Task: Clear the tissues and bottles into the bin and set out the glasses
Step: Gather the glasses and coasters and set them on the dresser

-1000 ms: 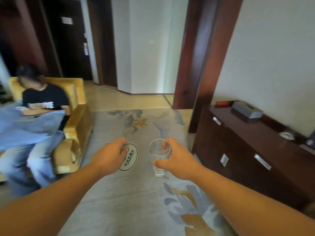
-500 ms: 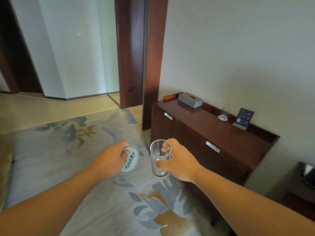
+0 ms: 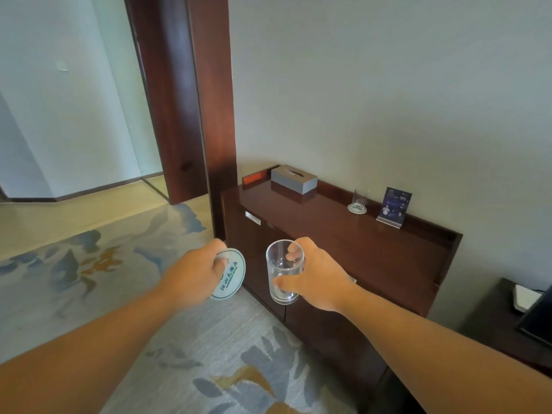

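My right hand (image 3: 316, 277) grips a clear empty glass (image 3: 283, 271) upright, held in the air in front of a dark wooden sideboard (image 3: 337, 234). My left hand (image 3: 195, 274) holds a round white coaster (image 3: 231, 276) with green lettering, tilted on edge. A second clear glass (image 3: 359, 200) stands on its own white coaster (image 3: 357, 209) at the back of the sideboard top, near the wall.
A grey tissue box (image 3: 294, 179) sits at the sideboard's far left end. A small blue card in a stand (image 3: 395, 206) is right of the standing glass. A dark wooden door frame (image 3: 191, 100) rises left of the sideboard. A patterned carpet (image 3: 119, 279) covers the floor. A lower dark table (image 3: 513, 318) is at the right edge.
The view has swung right, away from the yellow armchair and the seated person, and closer to the sideboard. Both hands keep the same hold on the coaster and the glass.
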`<act>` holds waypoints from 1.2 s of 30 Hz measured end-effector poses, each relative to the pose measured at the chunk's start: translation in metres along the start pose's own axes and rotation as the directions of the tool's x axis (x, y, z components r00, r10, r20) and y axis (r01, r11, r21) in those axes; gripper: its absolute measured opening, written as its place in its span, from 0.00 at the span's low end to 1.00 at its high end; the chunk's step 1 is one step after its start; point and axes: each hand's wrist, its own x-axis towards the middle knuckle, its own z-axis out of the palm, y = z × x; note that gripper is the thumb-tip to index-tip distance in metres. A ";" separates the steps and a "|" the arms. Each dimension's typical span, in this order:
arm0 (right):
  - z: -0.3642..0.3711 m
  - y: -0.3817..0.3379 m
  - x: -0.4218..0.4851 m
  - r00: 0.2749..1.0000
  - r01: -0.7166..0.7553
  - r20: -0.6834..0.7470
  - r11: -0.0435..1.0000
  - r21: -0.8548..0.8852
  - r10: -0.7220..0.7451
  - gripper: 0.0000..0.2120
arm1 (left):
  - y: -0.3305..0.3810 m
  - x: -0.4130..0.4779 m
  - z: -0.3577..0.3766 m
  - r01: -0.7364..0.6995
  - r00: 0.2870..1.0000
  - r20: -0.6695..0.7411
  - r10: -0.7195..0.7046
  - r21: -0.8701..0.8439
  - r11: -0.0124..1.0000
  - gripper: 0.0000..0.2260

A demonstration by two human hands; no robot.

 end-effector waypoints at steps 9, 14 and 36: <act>-0.016 0.055 0.074 0.991 -0.131 -0.032 0.991 -0.017 0.130 0.29 | 0.001 0.104 0.039 -0.131 0.984 0.126 0.126 0.031 0.991 0.03; -0.019 0.067 0.131 0.976 -0.200 -0.088 0.980 -0.019 0.198 0.28 | -0.017 0.179 0.050 -0.194 0.967 0.167 0.190 0.012 0.981 0.10; -0.051 0.139 0.333 0.890 -0.399 -0.218 0.915 0.051 0.400 0.31 | -0.030 0.452 0.104 -0.300 0.883 0.341 0.323 -0.119 0.946 0.01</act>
